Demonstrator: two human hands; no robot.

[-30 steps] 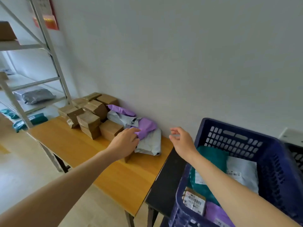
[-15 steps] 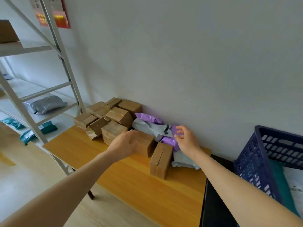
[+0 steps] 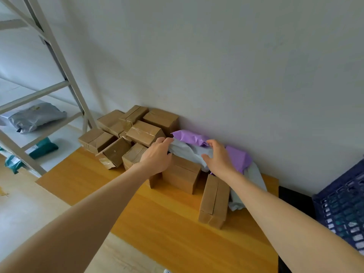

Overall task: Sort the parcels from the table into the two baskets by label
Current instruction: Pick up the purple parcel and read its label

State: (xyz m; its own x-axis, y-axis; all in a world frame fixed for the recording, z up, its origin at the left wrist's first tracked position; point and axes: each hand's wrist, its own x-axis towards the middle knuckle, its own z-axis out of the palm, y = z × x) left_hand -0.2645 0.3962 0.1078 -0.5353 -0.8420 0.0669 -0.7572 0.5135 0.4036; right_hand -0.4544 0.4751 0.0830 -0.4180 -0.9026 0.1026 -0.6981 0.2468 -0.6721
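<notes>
Both hands are on the same grey bag (image 3: 187, 152). Left hand (image 3: 157, 156): fingers curled over the bag's left end, closed on it. Right hand (image 3: 218, 158): thumb and fingers pinching the bag's right part, closed on it. I judge this as the grasp step of a pick; the bag rests on the pile and is not yet lifted.

Location of the bag: on top of a brown box (image 3: 183, 176), under one purple bag (image 3: 191, 137), with a second purple bag (image 3: 239, 158) just beside my right hand, all against the wall at the back of the table (image 3: 177, 223). Another box (image 3: 213, 201) stands near the table edge, in front of a second grey bag (image 3: 254, 178).

Progress: the cluster of boxes (image 3: 128, 134) to the left is unsorted, as are the bags, so most of the table load remains. One basket (image 3: 342, 203) shows at the right edge; its contents cannot be made out, and the second basket is out of view.

Labels: no readable writing on any parcel; the label on the held bag is not visible
</notes>
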